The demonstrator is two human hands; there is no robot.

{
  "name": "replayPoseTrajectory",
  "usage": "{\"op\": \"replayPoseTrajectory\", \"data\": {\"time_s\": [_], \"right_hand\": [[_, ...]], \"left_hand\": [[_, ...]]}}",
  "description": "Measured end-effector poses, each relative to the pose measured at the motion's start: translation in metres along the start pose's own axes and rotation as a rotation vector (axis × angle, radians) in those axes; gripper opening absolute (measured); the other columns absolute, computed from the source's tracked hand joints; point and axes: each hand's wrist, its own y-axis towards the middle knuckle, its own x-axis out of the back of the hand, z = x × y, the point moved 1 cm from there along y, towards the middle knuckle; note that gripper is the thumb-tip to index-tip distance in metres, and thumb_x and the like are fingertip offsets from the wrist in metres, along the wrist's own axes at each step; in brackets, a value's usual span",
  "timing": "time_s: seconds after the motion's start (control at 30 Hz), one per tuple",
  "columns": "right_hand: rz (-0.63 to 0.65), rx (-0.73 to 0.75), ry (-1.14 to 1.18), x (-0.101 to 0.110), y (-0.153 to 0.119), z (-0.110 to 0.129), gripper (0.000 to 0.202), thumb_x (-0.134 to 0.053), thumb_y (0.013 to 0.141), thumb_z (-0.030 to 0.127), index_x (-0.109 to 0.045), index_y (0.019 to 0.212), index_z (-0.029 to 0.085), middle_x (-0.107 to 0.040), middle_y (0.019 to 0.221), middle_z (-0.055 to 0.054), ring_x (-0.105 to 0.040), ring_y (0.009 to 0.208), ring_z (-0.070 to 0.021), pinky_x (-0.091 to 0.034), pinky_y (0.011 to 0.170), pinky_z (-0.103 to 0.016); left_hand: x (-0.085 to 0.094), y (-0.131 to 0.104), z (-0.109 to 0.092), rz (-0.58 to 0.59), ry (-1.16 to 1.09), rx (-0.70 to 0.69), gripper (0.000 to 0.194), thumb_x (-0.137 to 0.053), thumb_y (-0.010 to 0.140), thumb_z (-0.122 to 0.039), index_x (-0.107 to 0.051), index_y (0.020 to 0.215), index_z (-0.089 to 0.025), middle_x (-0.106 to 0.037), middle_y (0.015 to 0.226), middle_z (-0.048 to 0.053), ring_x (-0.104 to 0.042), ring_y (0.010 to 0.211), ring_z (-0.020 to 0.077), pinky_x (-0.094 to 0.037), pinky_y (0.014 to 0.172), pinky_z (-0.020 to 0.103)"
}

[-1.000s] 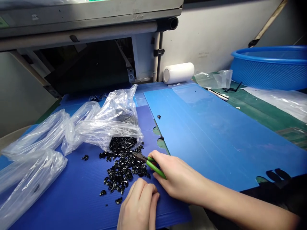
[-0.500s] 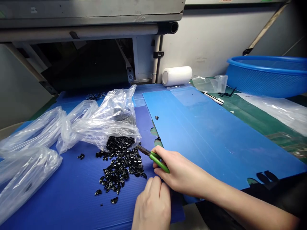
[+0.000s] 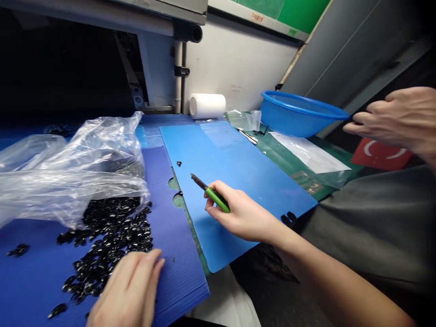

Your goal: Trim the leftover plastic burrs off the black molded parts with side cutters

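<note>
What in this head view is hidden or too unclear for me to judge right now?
- Left hand: wrist cut off by the bottom edge; whether its fingertips pinch a part is hidden.
- Black parts: too small to tell their shape; more lie veiled inside the plastic bag.
- Green-handled cutters: handles hidden in the right hand.
- Another person's hand: cut off by the right edge.

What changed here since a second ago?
The right hand carried the green-handled cutters away from the pile of black parts onto the lighter blue sheet. Another person's hand appeared at right. The left hand stays by the pile.
</note>
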Motion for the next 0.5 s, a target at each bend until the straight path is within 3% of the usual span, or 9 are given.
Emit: {"op": "replayPoseTrajectory", "data": {"time_s": [0.07, 0.17, 0.37, 0.5], "right_hand": [[-0.001, -0.02, 0.002, 0.002, -0.008, -0.004, 0.01, -0.048, 0.087, 0.018, -0.042, 0.091, 0.024, -0.058, 0.082, 0.004, -0.054, 0.07, -0.0148, -0.038, 0.06, -0.025], [0.02, -0.015, 0.006, -0.001, -0.015, -0.003, 0.01, -0.049, 0.086, 0.018, -0.043, 0.091, 0.024, -0.058, 0.08, 0.004, -0.054, 0.069, -0.0147, -0.038, 0.059, -0.025], [0.092, 0.077, 0.001, -0.018, -0.02, 0.007, 0.011, -0.049, 0.084, 0.014, -0.047, 0.09, 0.022, -0.056, 0.074, 0.002, -0.052, 0.064, -0.017, -0.035, 0.057, -0.027], [0.162, 0.177, -0.091, -0.032, -0.029, 0.006, 0.02, -0.051, 0.081, 0.011, -0.051, 0.097, 0.023, -0.058, 0.085, -0.002, -0.055, 0.076, -0.0213, -0.038, 0.064, -0.03]], "left_hand": [[-0.004, 0.001, 0.012, 0.043, 0.068, 0.017, 0.036, -0.037, 0.094, -0.04, -0.051, 0.116, -0.016, -0.056, 0.094, 0.005, -0.06, 0.084, 0.0172, -0.044, 0.075, 0.026], [-0.004, 0.003, 0.019, 0.12, 0.069, 0.075, 0.034, -0.035, 0.093, -0.043, -0.051, 0.111, -0.02, -0.057, 0.093, 0.004, -0.061, 0.085, 0.0188, -0.048, 0.071, 0.027], [0.015, -0.003, 0.002, 0.186, -0.182, 0.195, 0.009, -0.045, 0.092, -0.029, -0.049, 0.098, -0.025, -0.057, 0.089, 0.0, -0.061, 0.084, 0.0142, -0.048, 0.073, 0.022], [0.024, -0.015, 0.0, 0.154, -0.26, 0.325, 0.01, -0.043, 0.093, -0.019, -0.05, 0.093, -0.025, -0.054, 0.087, -0.002, -0.057, 0.081, 0.0117, -0.044, 0.075, 0.02]]}}
